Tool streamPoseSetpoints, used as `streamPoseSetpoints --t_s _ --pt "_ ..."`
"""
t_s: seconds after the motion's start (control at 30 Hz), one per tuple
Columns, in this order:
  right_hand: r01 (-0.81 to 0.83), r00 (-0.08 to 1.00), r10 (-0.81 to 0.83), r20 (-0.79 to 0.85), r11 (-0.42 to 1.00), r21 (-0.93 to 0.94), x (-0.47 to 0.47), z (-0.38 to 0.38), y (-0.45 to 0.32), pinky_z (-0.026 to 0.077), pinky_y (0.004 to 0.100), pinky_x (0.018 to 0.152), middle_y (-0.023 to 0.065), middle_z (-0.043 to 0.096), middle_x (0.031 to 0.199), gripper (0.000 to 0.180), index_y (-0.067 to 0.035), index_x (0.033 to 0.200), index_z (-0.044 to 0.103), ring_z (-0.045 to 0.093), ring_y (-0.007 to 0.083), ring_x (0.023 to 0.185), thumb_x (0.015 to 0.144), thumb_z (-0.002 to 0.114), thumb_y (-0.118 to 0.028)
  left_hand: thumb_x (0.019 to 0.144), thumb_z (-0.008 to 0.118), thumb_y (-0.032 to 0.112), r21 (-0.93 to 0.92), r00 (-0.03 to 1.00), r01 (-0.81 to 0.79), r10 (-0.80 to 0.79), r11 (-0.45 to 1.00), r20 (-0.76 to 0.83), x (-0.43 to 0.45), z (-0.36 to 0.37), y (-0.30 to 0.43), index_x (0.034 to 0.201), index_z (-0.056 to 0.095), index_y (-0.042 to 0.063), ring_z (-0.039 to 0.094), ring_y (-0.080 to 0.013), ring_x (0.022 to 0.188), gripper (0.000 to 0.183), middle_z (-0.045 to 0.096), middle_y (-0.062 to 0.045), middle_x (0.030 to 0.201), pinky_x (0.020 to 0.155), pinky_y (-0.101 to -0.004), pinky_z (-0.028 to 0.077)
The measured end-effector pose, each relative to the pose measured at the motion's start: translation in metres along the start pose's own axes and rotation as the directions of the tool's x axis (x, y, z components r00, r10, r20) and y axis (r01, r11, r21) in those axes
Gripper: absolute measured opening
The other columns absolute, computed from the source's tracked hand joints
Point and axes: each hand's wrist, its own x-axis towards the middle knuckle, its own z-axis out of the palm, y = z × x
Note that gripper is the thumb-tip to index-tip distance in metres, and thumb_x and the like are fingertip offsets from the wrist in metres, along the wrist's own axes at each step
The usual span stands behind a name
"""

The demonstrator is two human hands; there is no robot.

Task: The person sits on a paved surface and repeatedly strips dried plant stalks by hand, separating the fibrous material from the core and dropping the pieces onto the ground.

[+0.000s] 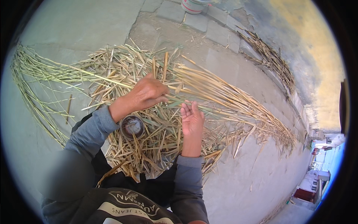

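Note:
My left hand (148,91), back upward, has its thumb and fingers pinched together on a long green plant stalk (105,79). This stalk runs in from the left and passes behind the hand. To the right, my right hand (193,117) is turned palm up with bent, parted fingers and a bare palm. A green leaf strip (174,100) spans the gap between both hands; whether the right fingertips touch it, I cannot tell. Beneath both hands lies a heap of dry stalk and leaf pieces (159,140). A small round container (132,127) sits in it below my left wrist.
Peeled tan stalks (237,96) fan out to the right across the concrete floor (237,179). Thin green stalk ends (30,72) spread at the left. A pale bucket (193,6) stands at the top, and a dark bundle of stalks (270,57) lies along the wall (321,50).

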Motion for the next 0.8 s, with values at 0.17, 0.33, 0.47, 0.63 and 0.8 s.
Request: streamPoseSetpoints --t_s 0.17,0.33,0.47,0.63,0.8 --pt "-0.024 0.999 0.023 -0.035 0.999 -0.033 -0.003 0.013 0.008 0.062 0.0334 0.079 0.0175 0.073 0.113 0.025 -0.003 0.112 0.063 0.074 0.0225 0.094 0.099 0.072 -0.023 0.084 0.078 0.034 -0.054 0.999 -0.039 0.039 0.998 -0.005 -0.007 0.025 -0.011 0.09 0.068 0.011 0.065 -0.0276 0.08 0.026 0.066 -0.006 0.078 0.076 -0.0415 0.043" --pt "-0.042 0.998 0.041 0.053 0.999 0.02 -0.004 0.008 -0.003 0.063 0.0344 0.081 0.0179 0.073 0.116 0.02 -0.003 0.116 0.065 0.074 0.0237 0.094 0.1 0.069 -0.014 0.085 0.079 0.032 -0.089 0.999 -0.047 0.047 0.995 0.001 -0.002 0.015 -0.008 0.085 0.067 0.011 0.065 -0.0276 0.074 0.024 0.065 -0.006 0.074 0.074 -0.0418 0.044" --pt "-0.012 0.977 0.013 0.213 1.0 -0.004 -0.006 0.001 -0.011 0.063 0.0375 0.087 0.0176 0.072 0.119 0.023 -0.005 0.121 0.066 0.073 0.0253 0.1 0.098 0.068 -0.006 0.085 0.081 0.028 -0.181 0.999 0.041 -0.037 0.983 0.024 0.0 0.005 -0.007 0.081 0.068 0.01 0.065 -0.0279 0.066 0.022 0.065 -0.006 0.069 0.067 -0.0411 0.047" --pt "0.067 0.951 -0.061 0.303 0.998 -0.011 -0.004 -0.001 -0.016 0.061 0.0406 0.092 0.0185 0.071 0.121 0.025 -0.003 0.123 0.064 0.071 0.0287 0.109 0.098 0.067 -0.004 0.085 0.083 0.023 -0.321 0.96 0.261 -0.21 0.91 0.186 -0.003 -0.023 -0.006 0.08 0.069 0.008 0.067 -0.024 0.063 0.021 0.068 -0.007 0.069 0.059 -0.0364 0.048" --pt "0.14 0.922 -0.085 0.377 0.983 -0.12 -0.007 0.009 -0.013 0.063 0.0415 0.088 0.0189 0.071 0.116 0.019 -0.002 0.118 0.062 0.073 0.032 0.104 0.1 0.066 -0.008 0.083 0.085 0.023 -0.33 0.928 0.356 -0.287 0.874 0.239 -0.001 -0.043 -0.008 0.083 0.071 0.006 0.066 -0.0231 0.063 0.022 0.068 -0.007 0.069 0.058 -0.0348 0.047"
